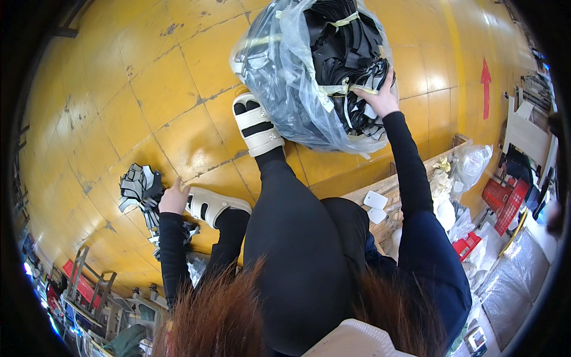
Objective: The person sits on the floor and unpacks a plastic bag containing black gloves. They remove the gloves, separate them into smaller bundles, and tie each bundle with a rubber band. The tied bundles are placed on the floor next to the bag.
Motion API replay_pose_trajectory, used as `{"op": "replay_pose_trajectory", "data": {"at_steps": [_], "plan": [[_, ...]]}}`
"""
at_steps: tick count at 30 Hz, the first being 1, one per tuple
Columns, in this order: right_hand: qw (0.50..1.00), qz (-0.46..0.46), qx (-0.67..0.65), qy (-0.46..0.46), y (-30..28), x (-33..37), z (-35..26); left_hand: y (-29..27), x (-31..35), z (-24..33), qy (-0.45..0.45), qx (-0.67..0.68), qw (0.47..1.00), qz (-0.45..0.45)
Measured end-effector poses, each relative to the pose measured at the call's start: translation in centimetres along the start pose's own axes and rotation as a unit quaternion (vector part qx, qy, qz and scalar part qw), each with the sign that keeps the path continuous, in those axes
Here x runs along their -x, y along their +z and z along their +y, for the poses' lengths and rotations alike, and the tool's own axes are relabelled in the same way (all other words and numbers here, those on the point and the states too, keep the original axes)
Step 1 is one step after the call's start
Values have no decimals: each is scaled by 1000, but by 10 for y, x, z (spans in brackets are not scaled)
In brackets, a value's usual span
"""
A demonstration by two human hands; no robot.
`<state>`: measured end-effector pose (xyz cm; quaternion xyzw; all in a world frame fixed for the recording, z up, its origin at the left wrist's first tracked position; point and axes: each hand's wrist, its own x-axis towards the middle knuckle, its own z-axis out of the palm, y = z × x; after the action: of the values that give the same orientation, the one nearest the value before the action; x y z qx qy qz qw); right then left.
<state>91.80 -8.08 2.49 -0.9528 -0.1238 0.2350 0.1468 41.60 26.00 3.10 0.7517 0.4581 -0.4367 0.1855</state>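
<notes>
A large clear plastic bag (pixel 282 98) stands wide at the far middle. It holds black flat cut pieces (pixel 339 50) in bundles tied with pale yellow strips. My right hand (pixel 382 100) reaches into its right side, thumb and fingers around a bundle of black-and-grey cut pieces (pixel 372 77). At left, my left hand (pixel 174 197) hangs beside my sandal, thumb and forefinger apart with nothing visible between them. Next to it, a loose heap of grey-and-black cut pieces (pixel 141 185) lies on the floor; my forearm partly hides the heap.
My cream sandals (pixel 260 128) stand on the yellow tiled floor (pixel 160 101). To the right are a wooden edge (pixel 389 184), white cards (pixel 375 206), plastic bags (pixel 471 165) and red crates (pixel 505 199). A metal frame (pixel 89 285) stands at lower left.
</notes>
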Motion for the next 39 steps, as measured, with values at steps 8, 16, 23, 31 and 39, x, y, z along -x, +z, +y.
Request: {"op": "replay_pose_trajectory", "data": {"at_steps": [8, 16, 23, 31, 39], "plan": [[973, 113, -197, -37, 7, 34, -4, 3, 8, 30, 280, 86, 954, 68], [969, 191, -154, -21, -36, 101, -57, -9, 18, 28, 269, 30, 958, 94], [948, 282, -129, -74, -77, 125, -76, -65, 50, 106, 381, 149, 904, 124], [918, 328, -120, -190, -131, 140, -119, -115, 88, 212, 515, 333, 772, 168], [930, 278, -100, -217, -141, 138, -143, -105, 87, 320, 629, 369, 661, 177]]}}
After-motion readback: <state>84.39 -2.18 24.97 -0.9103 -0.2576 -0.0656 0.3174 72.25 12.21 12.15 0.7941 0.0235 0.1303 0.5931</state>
